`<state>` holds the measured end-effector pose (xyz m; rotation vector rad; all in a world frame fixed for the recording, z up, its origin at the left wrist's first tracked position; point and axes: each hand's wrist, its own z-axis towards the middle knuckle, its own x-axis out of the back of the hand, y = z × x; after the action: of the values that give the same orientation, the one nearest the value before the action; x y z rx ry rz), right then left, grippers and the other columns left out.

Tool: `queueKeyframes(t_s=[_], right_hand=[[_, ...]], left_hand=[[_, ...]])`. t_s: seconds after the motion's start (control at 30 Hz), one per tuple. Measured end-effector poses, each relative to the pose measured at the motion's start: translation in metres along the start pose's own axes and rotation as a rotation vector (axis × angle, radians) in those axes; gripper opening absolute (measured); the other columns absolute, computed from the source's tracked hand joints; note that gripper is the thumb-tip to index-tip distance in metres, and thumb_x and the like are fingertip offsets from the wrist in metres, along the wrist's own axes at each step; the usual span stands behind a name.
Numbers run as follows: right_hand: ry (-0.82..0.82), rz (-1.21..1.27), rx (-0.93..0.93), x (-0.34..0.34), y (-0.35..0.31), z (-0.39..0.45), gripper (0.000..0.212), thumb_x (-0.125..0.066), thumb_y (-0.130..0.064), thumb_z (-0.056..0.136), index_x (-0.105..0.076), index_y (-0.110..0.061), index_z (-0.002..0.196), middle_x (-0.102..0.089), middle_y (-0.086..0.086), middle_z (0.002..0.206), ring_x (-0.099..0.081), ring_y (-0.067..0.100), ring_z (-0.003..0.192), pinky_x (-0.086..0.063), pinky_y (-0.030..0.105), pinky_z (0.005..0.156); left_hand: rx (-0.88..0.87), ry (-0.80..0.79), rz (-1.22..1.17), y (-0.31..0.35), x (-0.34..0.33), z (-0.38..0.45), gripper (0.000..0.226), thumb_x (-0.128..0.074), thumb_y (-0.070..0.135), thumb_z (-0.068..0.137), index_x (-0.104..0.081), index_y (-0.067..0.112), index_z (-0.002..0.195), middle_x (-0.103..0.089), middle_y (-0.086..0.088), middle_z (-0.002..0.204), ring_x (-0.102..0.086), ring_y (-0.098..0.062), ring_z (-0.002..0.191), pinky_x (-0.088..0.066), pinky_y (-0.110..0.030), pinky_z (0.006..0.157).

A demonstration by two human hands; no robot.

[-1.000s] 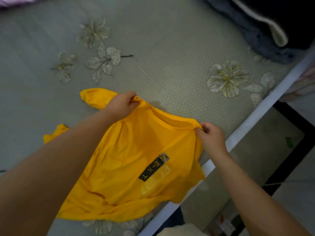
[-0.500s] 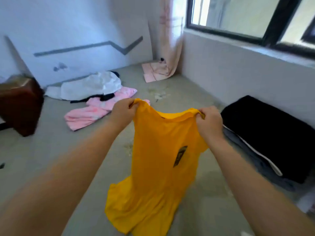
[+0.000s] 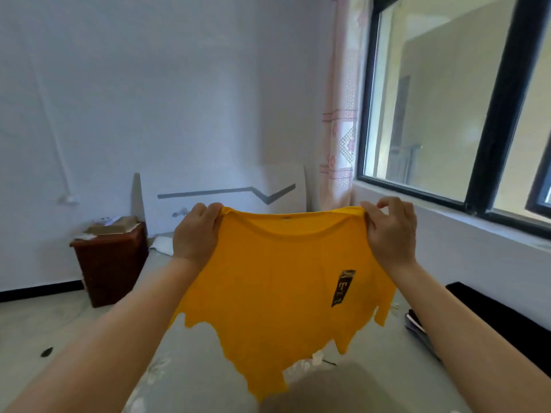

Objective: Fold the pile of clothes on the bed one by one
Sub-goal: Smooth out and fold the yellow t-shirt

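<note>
Head view: left hand (image 3: pixel 195 234) and right hand (image 3: pixel 390 231) each pinched a shoulder of yellow T-shirt (image 3: pixel 277 293), hanging above bed (image 3: pixel 89 338).

A plain bedroom in a home is showing here — a grey bed (image 3: pixel 89 329) with a flower-patterned cover is filling the foreground, a brown wooden cabinet (image 3: pixel 111 263) is standing against the white wall (image 3: pixel 167 84), and a pink patterned curtain (image 3: pixel 340 114) is hanging beside a black-framed window (image 3: pixel 501 99) — dark clothes (image 3: pixel 504 317) are lying at the bed's right edge.
</note>
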<state>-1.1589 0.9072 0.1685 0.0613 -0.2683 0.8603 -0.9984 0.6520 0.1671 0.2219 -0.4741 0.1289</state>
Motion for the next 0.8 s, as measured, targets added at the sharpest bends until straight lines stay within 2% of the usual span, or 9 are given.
queueKeyframes(t_s=[0.07,0.2,0.3,0.37,0.43,0.6,0.7,0.77,0.8], right_hand=[[0.026,0.0,0.016,0.024,-0.004,-0.005,0.023,-0.051,-0.01,0.079,-0.071,0.001,0.084,-0.057,0.022,0.07,-0.057,0.041,0.062,-0.048,0.043,0.057],[0.034,0.01,0.114,0.073,-0.015,-0.019,0.032,-0.045,-0.015,0.08,-0.071,0.002,0.09,-0.056,0.021,0.067,-0.055,0.037,0.058,-0.046,0.039,0.055],[0.047,0.021,0.189,0.104,-0.026,-0.03,0.032,-0.045,-0.013,0.081,-0.07,0.004,0.092,-0.055,0.02,0.066,-0.054,0.036,0.057,-0.044,0.038,0.055],[0.057,0.034,0.221,0.118,-0.032,-0.036,0.032,-0.045,-0.013,0.081,-0.07,0.005,0.09,-0.055,0.019,0.065,-0.054,0.035,0.056,-0.044,0.037,0.055],[0.051,0.05,0.25,0.123,-0.036,-0.041,0.031,-0.045,-0.013,0.082,-0.069,0.006,0.088,-0.055,0.019,0.063,-0.054,0.034,0.056,-0.044,0.036,0.055],[-0.067,0.107,0.274,0.093,-0.042,-0.066,0.028,-0.046,-0.01,0.08,-0.069,0.006,0.083,-0.052,0.017,0.059,-0.052,0.032,0.051,-0.043,0.033,0.051],[-0.21,0.132,0.256,0.052,-0.04,-0.096,0.015,-0.059,-0.003,0.074,-0.068,0.006,0.082,-0.052,0.018,0.059,-0.051,0.033,0.051,-0.044,0.035,0.049],[-0.314,0.152,0.248,0.02,-0.038,-0.122,0.015,-0.061,-0.002,0.071,-0.069,0.005,0.081,-0.052,0.018,0.059,-0.052,0.033,0.05,-0.044,0.035,0.048],[-0.367,0.16,0.242,0.003,-0.036,-0.137,0.015,-0.06,-0.003,0.07,-0.069,0.004,0.079,-0.051,0.018,0.058,-0.052,0.033,0.049,-0.044,0.035,0.047]], left_hand=[[-0.121,0.017,0.069,0.007,0.034,-0.008,0.027,-0.044,0.015,0.087,-0.062,-0.005,0.087,-0.054,-0.026,0.065,-0.054,-0.037,0.052,-0.038,-0.034,0.044],[-0.354,0.113,0.207,0.017,0.092,-0.034,0.007,-0.04,0.014,0.081,-0.038,0.007,0.082,-0.052,-0.017,0.054,-0.051,-0.027,0.042,-0.039,-0.026,0.033],[-0.411,0.179,0.202,0.016,0.125,-0.054,0.017,-0.037,0.022,0.091,-0.037,0.008,0.081,-0.053,-0.017,0.056,-0.053,-0.028,0.046,-0.039,-0.027,0.034],[-0.446,0.233,0.23,0.016,0.142,-0.063,0.03,-0.025,0.027,0.099,-0.039,0.007,0.081,-0.052,-0.016,0.056,-0.052,-0.027,0.046,-0.037,-0.024,0.035],[-0.47,0.242,0.276,0.016,0.153,-0.069,0.033,-0.021,0.026,0.1,-0.04,0.006,0.081,-0.051,-0.015,0.055,-0.051,-0.026,0.044,-0.035,-0.023,0.035],[-0.434,0.073,0.345,-0.003,0.144,-0.089,0.024,-0.027,0.02,0.098,-0.04,0.007,0.082,-0.054,-0.016,0.057,-0.054,-0.026,0.045,-0.034,-0.022,0.033],[-0.374,-0.053,0.335,-0.021,0.114,-0.112,0.03,-0.031,0.02,0.096,-0.05,0.004,0.079,-0.051,-0.016,0.055,-0.051,-0.025,0.043,-0.032,-0.02,0.032],[-0.331,-0.135,0.354,-0.035,0.088,-0.132,0.025,-0.04,0.015,0.085,-0.056,0.0,0.074,-0.05,-0.016,0.054,-0.05,-0.025,0.041,-0.033,-0.021,0.03],[-0.31,-0.186,0.373,-0.042,0.073,-0.143,0.019,-0.04,0.015,0.081,-0.053,0.002,0.076,-0.051,-0.016,0.054,-0.05,-0.026,0.041,-0.034,-0.022,0.03]])
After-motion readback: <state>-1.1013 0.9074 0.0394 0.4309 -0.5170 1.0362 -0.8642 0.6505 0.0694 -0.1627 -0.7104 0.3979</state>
